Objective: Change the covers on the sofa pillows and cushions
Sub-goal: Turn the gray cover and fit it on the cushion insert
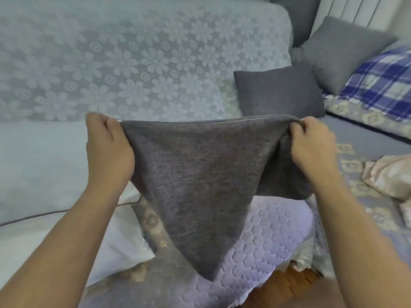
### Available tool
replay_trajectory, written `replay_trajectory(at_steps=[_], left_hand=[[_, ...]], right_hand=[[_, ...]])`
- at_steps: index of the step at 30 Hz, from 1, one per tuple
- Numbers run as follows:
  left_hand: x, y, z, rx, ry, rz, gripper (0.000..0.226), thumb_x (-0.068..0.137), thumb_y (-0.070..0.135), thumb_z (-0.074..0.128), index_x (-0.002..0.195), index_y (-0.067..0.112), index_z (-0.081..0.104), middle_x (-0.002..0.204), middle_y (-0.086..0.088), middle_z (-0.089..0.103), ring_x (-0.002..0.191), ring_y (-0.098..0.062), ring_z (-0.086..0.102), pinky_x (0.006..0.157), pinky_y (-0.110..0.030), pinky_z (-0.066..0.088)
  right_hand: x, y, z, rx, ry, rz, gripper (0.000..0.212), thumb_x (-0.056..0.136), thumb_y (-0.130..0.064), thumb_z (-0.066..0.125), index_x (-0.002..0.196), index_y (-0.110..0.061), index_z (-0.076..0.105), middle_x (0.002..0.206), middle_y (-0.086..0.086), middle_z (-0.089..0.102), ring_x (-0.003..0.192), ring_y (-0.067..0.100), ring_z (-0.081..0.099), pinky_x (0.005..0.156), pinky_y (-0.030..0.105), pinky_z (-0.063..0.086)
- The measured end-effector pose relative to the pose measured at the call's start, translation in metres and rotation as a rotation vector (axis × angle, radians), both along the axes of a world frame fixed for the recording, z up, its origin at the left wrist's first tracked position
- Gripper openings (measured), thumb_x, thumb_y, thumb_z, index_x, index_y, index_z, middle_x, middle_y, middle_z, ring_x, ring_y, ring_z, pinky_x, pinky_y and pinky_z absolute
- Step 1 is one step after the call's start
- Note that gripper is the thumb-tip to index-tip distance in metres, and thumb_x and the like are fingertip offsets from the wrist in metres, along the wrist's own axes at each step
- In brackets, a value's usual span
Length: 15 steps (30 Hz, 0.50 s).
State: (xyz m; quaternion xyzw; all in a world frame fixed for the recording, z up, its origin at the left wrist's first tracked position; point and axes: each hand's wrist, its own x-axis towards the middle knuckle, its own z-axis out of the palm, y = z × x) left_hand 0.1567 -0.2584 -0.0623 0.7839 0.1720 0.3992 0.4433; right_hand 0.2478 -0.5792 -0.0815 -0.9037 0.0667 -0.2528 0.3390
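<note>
An empty dark grey woven pillow cover (195, 174) is held up between both hands, above the lilac quilted seat pad (266, 236). Its top edge is stretched taut, running left to right from hand to hand; the rest hangs down to a point below and between the wrists.

The left hand (109, 147) is curled round the cover's left top corner. The right hand (311, 143) is pinching the right top corner, with bunched fabric gathered under its fingers. Whether the stretched edge is the open mouth cannot be told.

A bare white pillow (44, 185) is lying just left of and below the left hand, its long axis left to right, roughly parallel to the stretched edge. It is judged the likeliest insert; the left hand is nearer.

Beyond the right hand, a covered dark grey cushion (280, 92) is propped up.
</note>
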Motion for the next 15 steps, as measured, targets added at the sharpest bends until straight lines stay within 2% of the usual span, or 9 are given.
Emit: replay_trajectory(at_steps=[2, 4, 5, 6, 9, 11, 12, 14, 15], left_hand=[[0.012, -0.015, 0.047, -0.197, -0.151, -0.099, 0.023, 0.1, 0.017, 0.041, 0.079, 0.027, 0.042, 0.074, 0.012, 0.045, 0.06, 0.004, 0.044, 0.061, -0.02, 0.037], [0.006, -0.043, 0.074, -0.486, -0.219, -0.476, 0.029, 0.093, 0.005, 0.048, 0.07, 0.023, 0.045, 0.066, 0.008, 0.048, 0.058, -0.005, 0.046, 0.055, -0.027, 0.038], [-0.001, -0.064, 0.079, -0.545, -0.153, -0.716, 0.028, 0.092, 0.003, 0.052, 0.069, 0.02, 0.048, 0.066, 0.003, 0.051, 0.06, -0.01, 0.049, 0.056, -0.029, 0.041], [-0.006, -0.087, 0.075, -0.482, -0.047, -0.901, 0.024, 0.09, 0.007, 0.056, 0.069, 0.018, 0.051, 0.07, -0.002, 0.054, 0.064, -0.015, 0.053, 0.062, -0.033, 0.046], [-0.005, -0.145, 0.039, 0.167, 0.195, -1.096, 0.013, 0.088, 0.023, 0.058, 0.076, 0.018, 0.059, 0.08, 0.003, 0.064, 0.077, -0.014, 0.059, 0.078, -0.038, 0.051], [0.006, -0.164, 0.015, 0.441, 0.265, -1.119, 0.013, 0.094, 0.022, 0.06, 0.084, 0.018, 0.066, 0.091, 0.008, 0.068, 0.086, -0.007, 0.062, 0.082, -0.034, 0.049], [0.01, -0.169, 0.007, 0.466, 0.317, -1.169, 0.012, 0.097, 0.019, 0.062, 0.088, 0.019, 0.07, 0.1, 0.012, 0.069, 0.097, -0.002, 0.062, 0.088, -0.026, 0.048], [0.016, -0.179, -0.005, 0.507, 0.373, -1.279, 0.013, 0.098, 0.017, 0.064, 0.097, 0.024, 0.074, 0.125, 0.026, 0.063, 0.118, 0.019, 0.048, 0.097, -0.003, 0.034], [0.022, -0.185, -0.007, 0.544, 0.371, -1.279, 0.014, 0.098, 0.018, 0.064, 0.1, 0.027, 0.074, 0.134, 0.029, 0.057, 0.121, 0.026, 0.041, 0.095, 0.004, 0.026]], right_hand=[[0.005, -0.002, 0.051, 0.257, -0.068, 0.086, 0.023, 0.102, -0.024, 0.046, 0.092, -0.009, 0.061, 0.094, 0.014, 0.064, 0.098, 0.037, 0.061, 0.066, 0.033, 0.033], [-0.015, 0.003, 0.086, 0.599, -0.012, 0.341, 0.018, 0.103, -0.019, 0.045, 0.104, -0.019, 0.063, 0.096, 0.007, 0.069, 0.091, 0.03, 0.068, 0.062, 0.032, 0.047], [-0.032, 0.007, 0.094, 0.715, 0.08, 0.499, 0.019, 0.104, -0.02, 0.045, 0.11, -0.024, 0.062, 0.096, 0.004, 0.071, 0.084, 0.025, 0.069, 0.059, 0.033, 0.051], [-0.047, 0.01, 0.094, 0.776, 0.208, 0.636, 0.018, 0.105, -0.025, 0.045, 0.114, -0.027, 0.061, 0.096, 0.002, 0.071, 0.08, 0.022, 0.069, 0.057, 0.035, 0.053], [-0.069, 0.023, 0.071, 0.855, 0.527, 0.852, 0.02, 0.098, -0.037, 0.059, 0.108, -0.019, 0.061, 0.091, 0.008, 0.064, 0.078, 0.023, 0.062, 0.071, 0.038, 0.049], [-0.058, 0.019, 0.046, 0.871, 0.458, 0.674, 0.012, 0.092, -0.007, 0.061, 0.103, -0.012, 0.062, 0.08, 0.01, 0.063, 0.071, 0.021, 0.061, 0.063, 0.032, 0.049], [-0.051, 0.01, 0.034, 0.886, 0.404, 0.528, 0.024, 0.087, 0.007, 0.053, 0.099, -0.01, 0.064, 0.076, 0.011, 0.062, 0.066, 0.022, 0.061, 0.054, 0.029, 0.048], [-0.042, -0.018, 0.019, 0.829, 0.208, 0.272, 0.041, 0.076, 0.014, 0.038, 0.089, -0.013, 0.067, 0.076, 0.012, 0.065, 0.066, 0.026, 0.063, 0.046, 0.029, 0.048], [-0.038, -0.036, 0.015, 0.706, 0.062, 0.161, 0.043, 0.072, 0.012, 0.037, 0.086, -0.015, 0.068, 0.078, 0.01, 0.068, 0.071, 0.028, 0.065, 0.05, 0.033, 0.051]])
